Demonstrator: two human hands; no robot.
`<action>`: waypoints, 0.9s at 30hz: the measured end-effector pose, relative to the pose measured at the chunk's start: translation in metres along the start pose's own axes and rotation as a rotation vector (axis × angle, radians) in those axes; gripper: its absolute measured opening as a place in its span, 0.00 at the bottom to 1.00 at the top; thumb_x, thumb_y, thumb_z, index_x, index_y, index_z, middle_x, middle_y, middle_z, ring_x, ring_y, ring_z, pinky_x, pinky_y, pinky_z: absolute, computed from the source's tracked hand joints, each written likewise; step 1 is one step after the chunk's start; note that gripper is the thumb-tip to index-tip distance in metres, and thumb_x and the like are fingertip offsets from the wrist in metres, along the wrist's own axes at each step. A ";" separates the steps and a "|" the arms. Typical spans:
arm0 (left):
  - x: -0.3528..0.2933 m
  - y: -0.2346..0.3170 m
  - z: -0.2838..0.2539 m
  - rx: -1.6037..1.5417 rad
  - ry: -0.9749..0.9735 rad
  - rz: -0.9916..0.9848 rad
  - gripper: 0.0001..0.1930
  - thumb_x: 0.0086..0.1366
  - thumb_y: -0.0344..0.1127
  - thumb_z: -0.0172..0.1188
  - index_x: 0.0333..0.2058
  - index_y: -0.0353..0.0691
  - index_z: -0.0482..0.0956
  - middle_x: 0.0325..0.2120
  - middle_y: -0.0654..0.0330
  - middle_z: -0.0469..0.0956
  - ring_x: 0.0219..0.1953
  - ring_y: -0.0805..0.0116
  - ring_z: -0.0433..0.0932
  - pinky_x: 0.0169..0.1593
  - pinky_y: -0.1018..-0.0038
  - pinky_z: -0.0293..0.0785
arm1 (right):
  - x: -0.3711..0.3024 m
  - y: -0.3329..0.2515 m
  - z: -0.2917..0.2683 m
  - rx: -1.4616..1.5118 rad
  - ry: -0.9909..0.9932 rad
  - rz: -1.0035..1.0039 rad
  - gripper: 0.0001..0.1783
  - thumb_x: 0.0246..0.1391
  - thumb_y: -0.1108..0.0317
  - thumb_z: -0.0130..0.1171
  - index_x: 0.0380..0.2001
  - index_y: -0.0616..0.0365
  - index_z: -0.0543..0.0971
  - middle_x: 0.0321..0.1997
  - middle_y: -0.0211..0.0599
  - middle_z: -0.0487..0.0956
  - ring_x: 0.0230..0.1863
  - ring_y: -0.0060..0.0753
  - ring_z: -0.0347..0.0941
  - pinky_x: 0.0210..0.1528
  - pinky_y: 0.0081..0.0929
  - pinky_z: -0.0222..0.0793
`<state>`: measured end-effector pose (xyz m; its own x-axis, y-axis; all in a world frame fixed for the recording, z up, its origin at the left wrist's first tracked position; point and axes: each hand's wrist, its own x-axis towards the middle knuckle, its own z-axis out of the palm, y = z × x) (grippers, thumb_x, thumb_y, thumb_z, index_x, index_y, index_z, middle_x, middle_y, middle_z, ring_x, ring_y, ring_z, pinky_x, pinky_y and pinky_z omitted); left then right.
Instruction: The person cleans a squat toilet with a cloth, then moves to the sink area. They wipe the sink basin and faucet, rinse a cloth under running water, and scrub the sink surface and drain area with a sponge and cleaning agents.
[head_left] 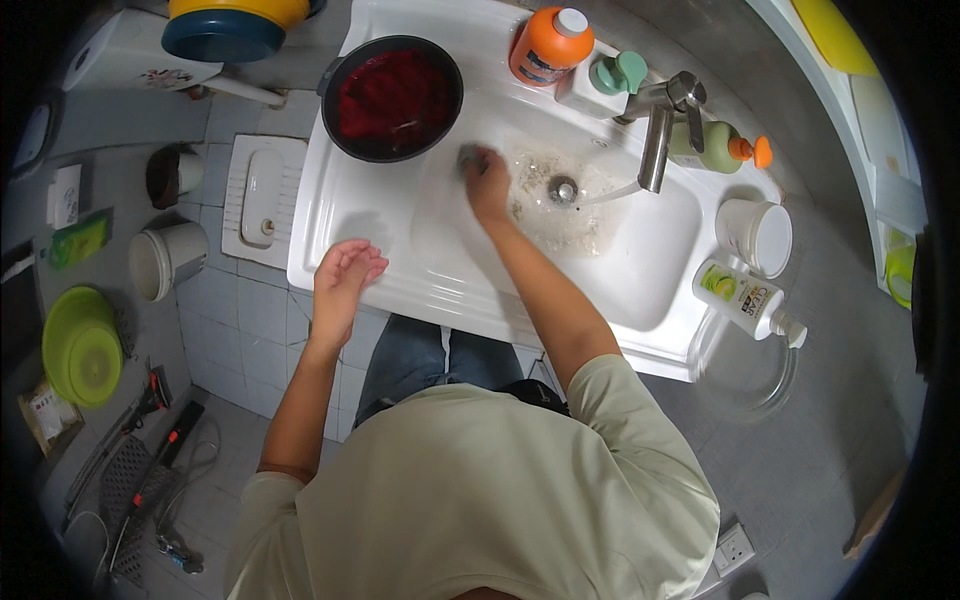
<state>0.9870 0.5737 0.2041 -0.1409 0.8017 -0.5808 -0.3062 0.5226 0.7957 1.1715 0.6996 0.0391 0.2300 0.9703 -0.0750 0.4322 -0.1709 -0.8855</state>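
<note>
My right hand (488, 188) is closed on a small dark grey scrubber (467, 154), blurred by motion, against the left slope of the white sink basin (445, 210). Over the sink's front left ledge hovers my left hand (348, 272), palm turned up, fingers loosely bent and holding nothing. A black pot (455, 80) with dark red contents, cloth or liquid, I cannot tell, stands on the ledge at the back left. Water runs from the metal faucet (655, 150) toward the drain (563, 190), with bits of debris around it.
Along the sink's back stand an orange bottle (553, 45), a white pump bottle (597, 90) and a green pump bottle (712, 146). At the right are a white tub (757, 238), a white bottle (738, 292) and a clear round lid (740, 375). A squat toilet (265, 195) lies left.
</note>
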 end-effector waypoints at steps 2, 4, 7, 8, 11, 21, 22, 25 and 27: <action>0.014 0.014 0.005 -0.022 0.022 -0.042 0.10 0.62 0.27 0.47 0.42 0.32 0.68 0.37 0.56 0.72 0.40 0.68 0.74 0.47 0.76 0.69 | 0.033 -0.026 -0.002 0.163 0.080 -0.055 0.15 0.45 0.76 0.52 0.39 0.65 0.73 0.39 0.51 0.74 0.40 0.51 0.71 0.43 0.36 0.67; 0.029 0.022 0.009 0.024 -0.006 -0.025 0.10 0.62 0.29 0.48 0.42 0.32 0.68 0.37 0.56 0.72 0.40 0.67 0.74 0.47 0.75 0.70 | 0.034 -0.035 0.010 0.274 0.104 -0.060 0.16 0.46 0.77 0.52 0.42 0.64 0.72 0.41 0.52 0.74 0.40 0.51 0.72 0.44 0.34 0.68; 0.040 0.029 0.009 0.064 -0.006 0.036 0.14 0.62 0.31 0.48 0.45 0.31 0.64 0.38 0.53 0.71 0.40 0.65 0.74 0.48 0.72 0.70 | -0.031 -0.038 0.014 0.105 0.016 -0.209 0.18 0.47 0.76 0.53 0.44 0.64 0.73 0.47 0.51 0.73 0.50 0.44 0.70 0.49 0.29 0.67; 0.046 0.032 0.010 -0.025 0.026 0.002 0.15 0.62 0.31 0.48 0.47 0.32 0.62 0.39 0.52 0.70 0.41 0.63 0.74 0.48 0.70 0.71 | -0.051 -0.036 0.000 0.122 -0.177 -0.100 0.16 0.45 0.77 0.53 0.41 0.62 0.75 0.44 0.49 0.74 0.47 0.44 0.71 0.48 0.30 0.67; 0.062 0.041 0.014 -0.218 0.071 -0.081 0.19 0.63 0.32 0.47 0.50 0.32 0.56 0.41 0.48 0.68 0.42 0.56 0.73 0.50 0.65 0.71 | -0.069 -0.027 -0.016 0.061 -0.334 -0.147 0.15 0.42 0.80 0.52 0.37 0.62 0.76 0.41 0.46 0.74 0.43 0.43 0.72 0.44 0.30 0.69; 0.127 0.061 0.022 -0.225 -0.121 -0.148 0.22 0.58 0.22 0.41 0.53 0.33 0.52 0.44 0.40 0.66 0.43 0.47 0.73 0.49 0.58 0.73 | -0.023 0.021 -0.071 0.680 -0.271 0.641 0.10 0.47 0.71 0.49 0.35 0.55 0.74 0.32 0.33 0.73 0.29 0.29 0.70 0.32 0.27 0.69; 0.124 0.063 0.019 -0.203 -0.117 -0.156 0.23 0.57 0.21 0.40 0.53 0.32 0.52 0.44 0.40 0.66 0.43 0.46 0.73 0.49 0.58 0.73 | -0.012 0.041 -0.098 0.915 -0.138 0.807 0.09 0.51 0.66 0.49 0.36 0.54 0.74 0.29 0.28 0.73 0.27 0.22 0.70 0.28 0.24 0.69; 0.117 0.069 0.028 -0.197 -0.116 -0.159 0.24 0.56 0.21 0.40 0.53 0.32 0.51 0.46 0.39 0.65 0.44 0.46 0.73 0.49 0.57 0.73 | 0.011 0.103 -0.158 1.545 -0.227 0.857 0.13 0.55 0.61 0.44 0.35 0.58 0.71 0.31 0.35 0.71 0.32 0.28 0.70 0.34 0.30 0.72; 0.105 0.070 0.018 -0.171 -0.080 -0.150 0.24 0.56 0.21 0.40 0.53 0.30 0.51 0.46 0.38 0.65 0.44 0.46 0.73 0.49 0.57 0.73 | 0.028 0.041 -0.164 1.400 0.023 0.933 0.14 0.56 0.60 0.42 0.34 0.61 0.70 0.32 0.39 0.71 0.34 0.31 0.70 0.36 0.35 0.72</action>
<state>0.9676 0.6997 0.2021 -0.0084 0.7427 -0.6695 -0.4742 0.5865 0.6566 1.3383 0.6918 0.0757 -0.0401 0.6277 -0.7774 -0.9002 -0.3604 -0.2445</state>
